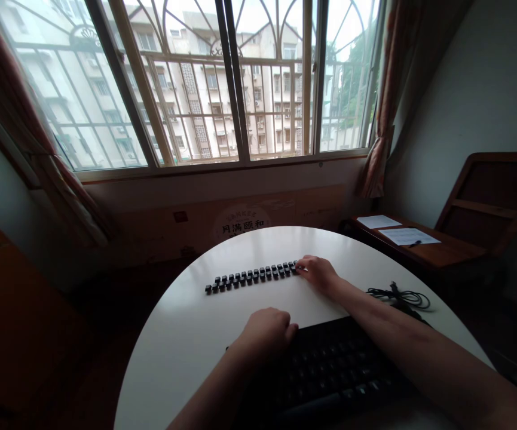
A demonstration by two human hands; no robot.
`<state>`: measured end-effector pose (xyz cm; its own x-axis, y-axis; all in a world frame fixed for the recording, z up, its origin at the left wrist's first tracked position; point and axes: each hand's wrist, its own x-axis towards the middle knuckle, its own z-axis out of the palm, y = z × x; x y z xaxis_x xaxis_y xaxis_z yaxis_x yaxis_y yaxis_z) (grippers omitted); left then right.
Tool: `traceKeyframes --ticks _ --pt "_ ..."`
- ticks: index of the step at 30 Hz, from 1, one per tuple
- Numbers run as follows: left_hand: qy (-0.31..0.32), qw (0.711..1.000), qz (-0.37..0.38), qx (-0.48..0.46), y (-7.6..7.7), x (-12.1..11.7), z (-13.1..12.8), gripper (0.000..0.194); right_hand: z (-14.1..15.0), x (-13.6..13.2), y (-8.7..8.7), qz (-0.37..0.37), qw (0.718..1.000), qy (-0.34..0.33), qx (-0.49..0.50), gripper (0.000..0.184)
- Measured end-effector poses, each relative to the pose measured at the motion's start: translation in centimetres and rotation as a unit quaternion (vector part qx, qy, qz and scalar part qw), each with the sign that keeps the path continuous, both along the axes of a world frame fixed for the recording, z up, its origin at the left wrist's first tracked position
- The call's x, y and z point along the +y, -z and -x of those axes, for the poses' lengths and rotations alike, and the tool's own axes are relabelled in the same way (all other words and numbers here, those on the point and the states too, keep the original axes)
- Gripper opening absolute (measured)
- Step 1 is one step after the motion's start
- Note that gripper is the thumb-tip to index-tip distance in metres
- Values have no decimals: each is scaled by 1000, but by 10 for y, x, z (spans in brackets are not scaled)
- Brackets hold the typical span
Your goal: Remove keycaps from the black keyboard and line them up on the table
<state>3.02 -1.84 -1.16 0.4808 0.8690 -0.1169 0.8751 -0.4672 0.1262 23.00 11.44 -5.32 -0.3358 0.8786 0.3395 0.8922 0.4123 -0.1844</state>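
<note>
A black keyboard [330, 364] lies on the white round table [186, 340], close to me. My left hand [269, 328] is closed at its upper left corner, with the thumb over the top edge; whatever is under the curled fingers is hidden. Farther off, two rows of small black keycaps [253, 276] run across the table. My right hand [320, 273] reaches over the keyboard to the right end of these rows. Its fingertips are pinched around a keycap [296, 266] there, partly covered by the fingers.
A coiled black cable [404, 295] lies on the table to the right of my right forearm. Beyond the table's right edge, papers [408, 236] and a pen [415, 243] rest on a wooden surface [453, 249]. A printed carton [280, 212] stands behind the table, below the barred window.
</note>
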Motion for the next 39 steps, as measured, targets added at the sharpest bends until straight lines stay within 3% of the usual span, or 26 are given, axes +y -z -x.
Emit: traceKeyframes --ticks 12,31,39 --pt "5 1000 7 6 -4 -2 -1 39 0 2 5 5 1000 -1 10 25" --pt "6 1000 -1 0 -1 -1 1 39 4 4 10 0 1000 6 13 20" --pt "14 1000 -15 2 8 2 3 39 3 5 12 -32 998 -2 48 19"
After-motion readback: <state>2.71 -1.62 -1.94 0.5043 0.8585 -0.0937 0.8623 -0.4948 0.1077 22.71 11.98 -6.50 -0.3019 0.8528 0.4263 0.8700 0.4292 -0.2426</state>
